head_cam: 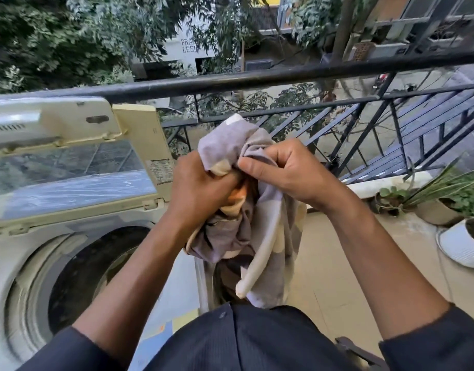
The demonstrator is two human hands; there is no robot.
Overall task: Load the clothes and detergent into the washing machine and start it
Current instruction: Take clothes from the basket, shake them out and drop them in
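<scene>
I am wearing a dark navy shirt (246,341) with fine ribbed stripes running through the fabric; its long sleeves are sitting pushed up, leaving both forearms bare. My left hand (201,188) and right hand (286,172) are wearing no rings or gloves.

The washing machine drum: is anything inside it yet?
The drum looks dark with no clothes visible, lid raised. The left forearm hides its right part. Both hands, left and right, grip the cloth beside it.
</scene>
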